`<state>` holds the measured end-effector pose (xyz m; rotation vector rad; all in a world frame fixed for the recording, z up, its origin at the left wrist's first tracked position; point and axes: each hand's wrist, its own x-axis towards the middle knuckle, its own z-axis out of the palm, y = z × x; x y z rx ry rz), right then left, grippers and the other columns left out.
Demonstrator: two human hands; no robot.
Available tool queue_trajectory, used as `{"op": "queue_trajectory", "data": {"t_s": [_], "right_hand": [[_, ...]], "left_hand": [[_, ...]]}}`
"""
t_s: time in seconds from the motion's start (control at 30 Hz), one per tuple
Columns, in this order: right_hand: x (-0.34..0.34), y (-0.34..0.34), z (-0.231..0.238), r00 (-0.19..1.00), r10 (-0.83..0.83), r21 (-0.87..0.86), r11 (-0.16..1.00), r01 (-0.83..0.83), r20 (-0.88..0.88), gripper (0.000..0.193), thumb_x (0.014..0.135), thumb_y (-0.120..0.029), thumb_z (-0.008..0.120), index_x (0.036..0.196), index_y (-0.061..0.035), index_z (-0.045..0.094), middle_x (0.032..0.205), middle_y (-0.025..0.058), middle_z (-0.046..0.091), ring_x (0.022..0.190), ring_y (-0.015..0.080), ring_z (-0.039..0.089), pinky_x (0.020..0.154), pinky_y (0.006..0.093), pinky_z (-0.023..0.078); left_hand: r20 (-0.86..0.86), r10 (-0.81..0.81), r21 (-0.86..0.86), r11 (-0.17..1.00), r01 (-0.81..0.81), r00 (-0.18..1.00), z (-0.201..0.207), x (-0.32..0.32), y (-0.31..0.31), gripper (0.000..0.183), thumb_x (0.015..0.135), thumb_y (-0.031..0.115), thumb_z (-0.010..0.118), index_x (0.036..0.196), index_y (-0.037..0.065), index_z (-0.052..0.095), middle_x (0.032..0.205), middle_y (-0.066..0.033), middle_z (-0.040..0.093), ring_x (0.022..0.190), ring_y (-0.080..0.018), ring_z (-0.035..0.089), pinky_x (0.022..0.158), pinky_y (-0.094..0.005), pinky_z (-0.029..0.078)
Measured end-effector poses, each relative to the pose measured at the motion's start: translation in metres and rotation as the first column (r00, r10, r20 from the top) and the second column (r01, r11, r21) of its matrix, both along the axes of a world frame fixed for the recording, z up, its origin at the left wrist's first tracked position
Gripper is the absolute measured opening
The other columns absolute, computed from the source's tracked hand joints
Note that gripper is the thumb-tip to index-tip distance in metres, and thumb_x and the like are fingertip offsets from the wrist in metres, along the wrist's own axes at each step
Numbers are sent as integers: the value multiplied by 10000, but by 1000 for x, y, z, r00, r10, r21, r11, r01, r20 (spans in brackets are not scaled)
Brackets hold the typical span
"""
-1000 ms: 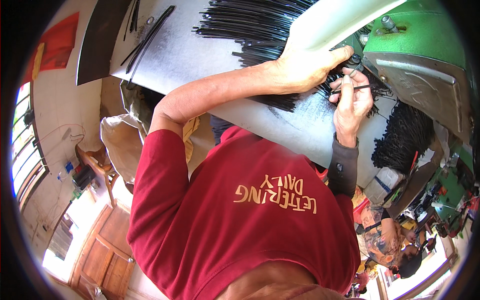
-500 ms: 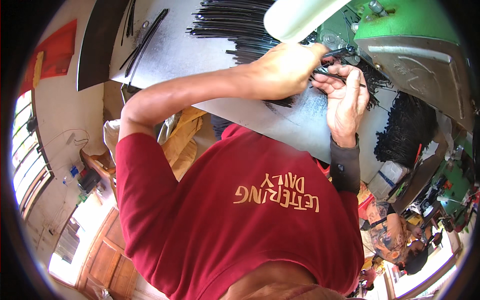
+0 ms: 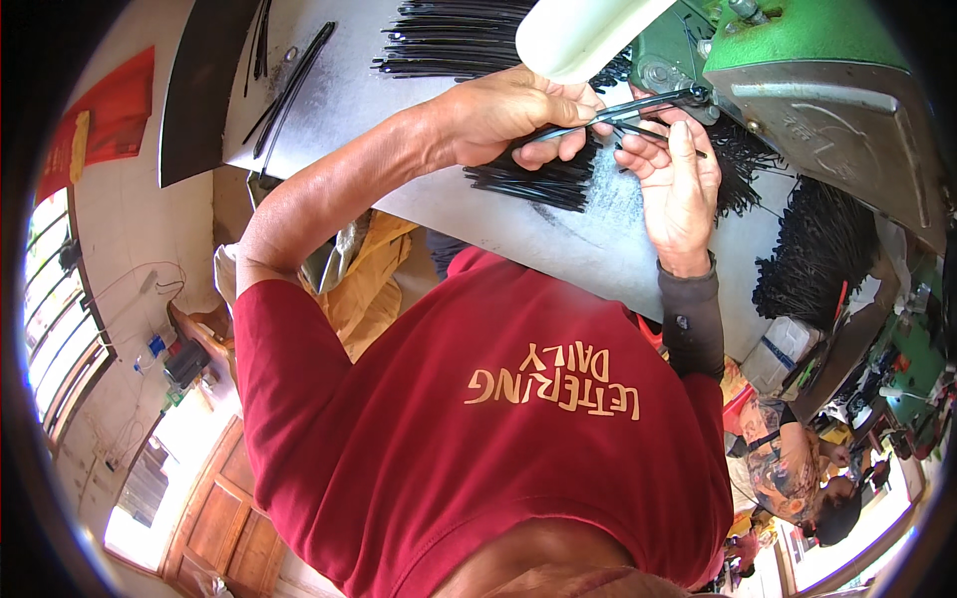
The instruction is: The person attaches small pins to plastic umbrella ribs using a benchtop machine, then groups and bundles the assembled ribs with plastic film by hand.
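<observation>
Nearby, a pale curved cover (image 3: 588, 40) blocks part of the view beside the green machine (image 3: 817, 45). Strip rows (image 3: 454, 42) lie on the grey-white table (image 3: 344, 125); a thick black bundle (image 3: 819, 249) sits at right. Left hand (image 3: 523, 115): fingers curled closed on a long black strip (image 3: 653, 101), which extends rightward toward the machine. Right hand (image 3: 680, 184): thumb and fingers pinching a shorter strip (image 3: 653, 134), just below the long one.

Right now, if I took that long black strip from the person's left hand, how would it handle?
The strip is probably fairly stiff, since it extends nearly straight beyond the left hand. It looks thin, so it's likely light for its length. Its glossy shine suggests it might feel slippery.
</observation>
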<state>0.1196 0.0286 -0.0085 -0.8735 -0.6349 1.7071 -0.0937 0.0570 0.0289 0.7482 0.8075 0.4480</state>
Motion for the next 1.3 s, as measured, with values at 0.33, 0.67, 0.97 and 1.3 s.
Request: {"op": "queue_trajectory", "data": {"t_s": [0.33, 0.67, 0.97, 1.3], "right_hand": [[-11, 14, 1, 993, 91, 18, 996, -90, -76, 347, 994, -257, 390, 1154, 31, 498, 958, 174, 613, 869, 292, 655, 802, 435, 556], [-18, 22, 3, 975, 111, 90, 991, -95, -191, 376, 1002, -283, 350, 1164, 31, 478, 963, 187, 616, 902, 326, 640, 827, 480, 536], [48, 10, -8, 950, -201, 35, 976, 215, -241, 343, 989, -265, 384, 1093, 33, 519, 1005, 209, 616, 959, 319, 619, 903, 479, 501], [44, 27, -6, 954, -277, 153, 944, 292, -113, 300, 973, -221, 414, 1093, 40, 502, 1007, 256, 587, 993, 371, 591, 922, 503, 490]], "left_hand": [[-216, -10, 231, 971, 61, 976, 1, -22, 2, 262, 943, 244, 507, 1034, 12, 590, 592, -26, 562, 392, -22, 392, 363, -161, 278], [-541, 103, 559, 785, 266, 835, 21, -37, -2, 188, 953, 230, 489, 988, 58, 558, 627, -12, 572, 458, -26, 420, 413, -182, 323], [136, 371, 30, 925, -378, 919, 3, -1, -8, 331, 950, 195, 496, 1157, -63, 476, 961, -205, 631, 895, -264, 651, 809, -339, 541], [469, 618, -200, 771, -605, 632, -47, 83, 24, 271, 937, 188, 522, 1088, -25, 451, 932, -217, 590, 794, -268, 641, 745, -339, 562]]}}
